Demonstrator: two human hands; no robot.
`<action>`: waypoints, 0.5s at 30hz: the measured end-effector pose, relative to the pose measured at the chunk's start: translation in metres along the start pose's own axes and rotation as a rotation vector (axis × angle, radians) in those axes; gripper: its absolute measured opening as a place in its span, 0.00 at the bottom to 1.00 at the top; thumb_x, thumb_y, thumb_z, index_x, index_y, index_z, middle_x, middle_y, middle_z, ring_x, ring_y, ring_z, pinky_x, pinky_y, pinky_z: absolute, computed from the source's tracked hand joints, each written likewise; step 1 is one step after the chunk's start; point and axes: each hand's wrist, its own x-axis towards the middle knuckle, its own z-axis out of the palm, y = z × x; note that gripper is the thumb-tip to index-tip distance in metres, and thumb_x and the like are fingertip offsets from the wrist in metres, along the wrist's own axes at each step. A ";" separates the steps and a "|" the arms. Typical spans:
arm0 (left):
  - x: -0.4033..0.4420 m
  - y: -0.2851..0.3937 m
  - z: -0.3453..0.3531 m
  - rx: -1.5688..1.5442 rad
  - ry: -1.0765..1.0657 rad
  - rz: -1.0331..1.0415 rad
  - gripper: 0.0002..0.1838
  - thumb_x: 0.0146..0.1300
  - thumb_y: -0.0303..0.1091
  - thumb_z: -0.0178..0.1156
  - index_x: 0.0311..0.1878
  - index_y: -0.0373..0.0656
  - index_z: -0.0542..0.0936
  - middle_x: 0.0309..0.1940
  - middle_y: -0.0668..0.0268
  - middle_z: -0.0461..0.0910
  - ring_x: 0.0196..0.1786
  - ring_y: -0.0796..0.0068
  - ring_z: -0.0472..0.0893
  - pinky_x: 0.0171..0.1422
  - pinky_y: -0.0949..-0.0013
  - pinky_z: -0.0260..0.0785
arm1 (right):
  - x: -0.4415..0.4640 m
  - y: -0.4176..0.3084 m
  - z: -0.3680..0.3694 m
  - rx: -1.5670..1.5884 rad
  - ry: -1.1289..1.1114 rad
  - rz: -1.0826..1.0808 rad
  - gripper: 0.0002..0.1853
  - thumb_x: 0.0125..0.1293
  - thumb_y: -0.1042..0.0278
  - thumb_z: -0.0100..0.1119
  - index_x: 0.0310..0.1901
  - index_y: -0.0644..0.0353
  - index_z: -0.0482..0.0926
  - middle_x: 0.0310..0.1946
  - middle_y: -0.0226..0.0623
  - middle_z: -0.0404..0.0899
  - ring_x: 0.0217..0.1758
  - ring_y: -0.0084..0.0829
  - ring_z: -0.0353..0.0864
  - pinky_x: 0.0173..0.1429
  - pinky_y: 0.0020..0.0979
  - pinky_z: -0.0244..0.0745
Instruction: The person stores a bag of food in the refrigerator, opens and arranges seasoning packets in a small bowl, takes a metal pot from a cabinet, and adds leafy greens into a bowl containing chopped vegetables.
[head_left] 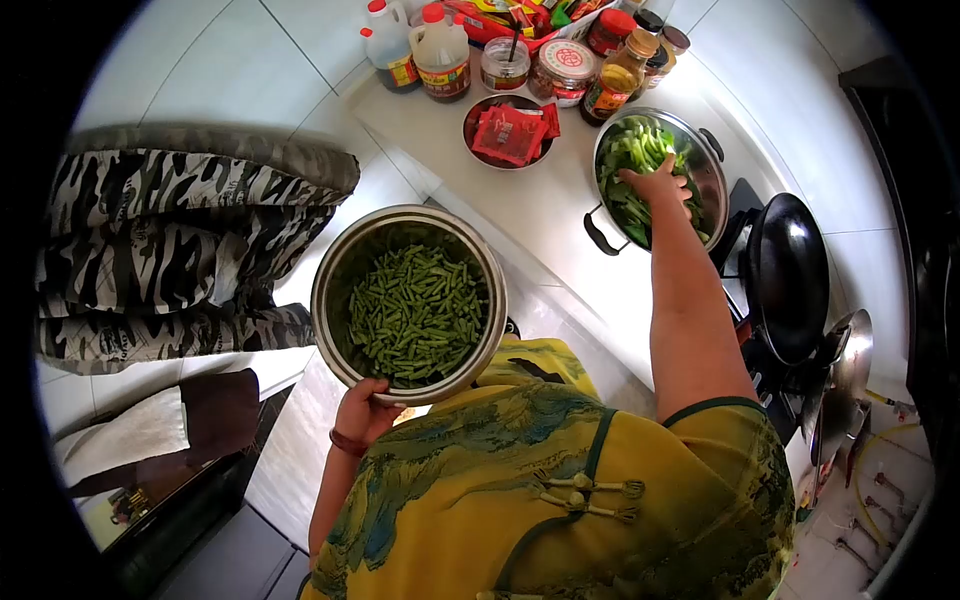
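My left hand (364, 412) grips the near rim of a deep stainless steel pot (322, 300), holding it in front of my body. Inside lie many cut green beans (420, 310). My right hand (662, 187) reaches down into a two-handled steel pot (713, 190) on the white counter. Its fingers are spread over leafy greens (640, 145) with pale chopped stalks; whether it pinches any of them is hard to see.
On the counter (540, 220) stand a bowl with red packets (508, 135), sauce jugs (441, 55), a lidded jar (562, 72) and a glass bottle (612, 80). A black wok (789, 278) is at the right. Camouflage-patterned fabric (180, 235) hangs at the left.
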 end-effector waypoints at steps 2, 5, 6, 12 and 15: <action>0.002 0.002 -0.008 0.016 0.013 0.000 0.04 0.60 0.26 0.52 0.35 0.38 0.74 0.34 0.62 0.77 0.37 0.65 0.79 0.40 0.61 0.75 | 0.006 0.008 -0.004 0.016 0.062 -0.020 0.63 0.39 0.36 0.69 0.72 0.38 0.37 0.69 0.44 0.50 0.71 0.45 0.52 0.64 0.60 0.53; 0.002 0.004 -0.007 0.013 0.028 0.008 0.03 0.60 0.27 0.52 0.34 0.39 0.74 0.33 0.63 0.77 0.36 0.66 0.79 0.39 0.62 0.76 | 0.022 0.015 -0.004 0.000 0.097 -0.039 0.61 0.42 0.38 0.68 0.72 0.39 0.36 0.70 0.44 0.51 0.71 0.46 0.52 0.64 0.60 0.54; 0.002 0.003 -0.002 0.006 0.035 0.013 0.03 0.60 0.27 0.52 0.34 0.40 0.74 0.32 0.63 0.77 0.35 0.66 0.78 0.39 0.62 0.76 | 0.026 0.017 -0.005 -0.006 0.086 -0.075 0.60 0.43 0.38 0.67 0.73 0.41 0.37 0.71 0.44 0.47 0.72 0.47 0.49 0.65 0.59 0.53; -0.015 -0.006 0.042 -0.065 0.051 0.122 0.03 0.61 0.26 0.51 0.34 0.36 0.71 0.34 0.60 0.71 0.41 0.63 0.76 0.52 0.54 0.73 | 0.095 0.030 0.000 -0.280 0.045 -0.132 0.58 0.45 0.33 0.65 0.72 0.49 0.44 0.72 0.51 0.37 0.74 0.51 0.42 0.68 0.60 0.49; -0.020 -0.027 0.087 -0.053 0.076 0.165 0.03 0.61 0.24 0.52 0.33 0.35 0.71 0.34 0.62 0.71 0.38 0.66 0.74 0.54 0.55 0.73 | 0.114 0.051 -0.040 -0.217 0.041 -0.274 0.46 0.45 0.42 0.68 0.64 0.56 0.63 0.60 0.51 0.69 0.63 0.50 0.67 0.63 0.48 0.63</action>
